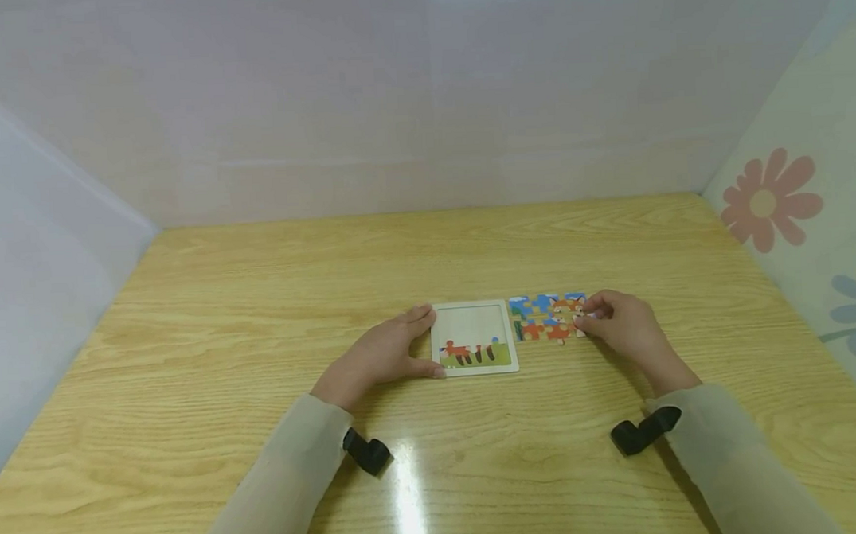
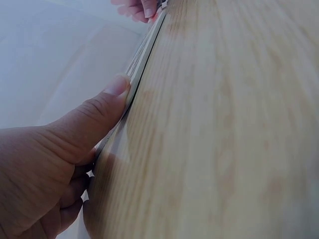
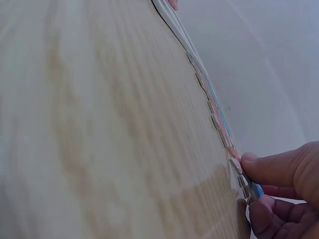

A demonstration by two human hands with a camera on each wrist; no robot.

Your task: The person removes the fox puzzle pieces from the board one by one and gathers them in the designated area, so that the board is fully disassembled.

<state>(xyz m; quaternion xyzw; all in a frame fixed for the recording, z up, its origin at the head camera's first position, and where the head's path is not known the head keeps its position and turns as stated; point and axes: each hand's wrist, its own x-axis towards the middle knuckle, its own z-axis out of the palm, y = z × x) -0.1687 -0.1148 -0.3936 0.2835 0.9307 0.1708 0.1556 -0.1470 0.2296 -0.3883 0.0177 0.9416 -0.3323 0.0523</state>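
A square jigsaw tray (image 1: 514,360) lies flat on the wooden table, its bottom row filled with pieces showing green ground and an animal's striped legs. My left hand (image 1: 389,351) holds the tray's left side, thumb at the near corner and fingers at the far one. In the left wrist view the thumb (image 2: 115,87) presses the tray's edge. To the tray's right lie joined puzzle pieces (image 1: 534,330) with a fox-like face, blue sky and red patches. At their right end my right hand (image 1: 624,326) pinches a puzzle piece (image 3: 256,190) between thumb and fingers, partly hidden by them.
The wooden table (image 1: 471,257) stretches around the tray on every side. A pale wall stands along its back edge, with a flowered panel (image 1: 769,204) on the right. Black wrist cameras sit on both sleeves, close over the tabletop.
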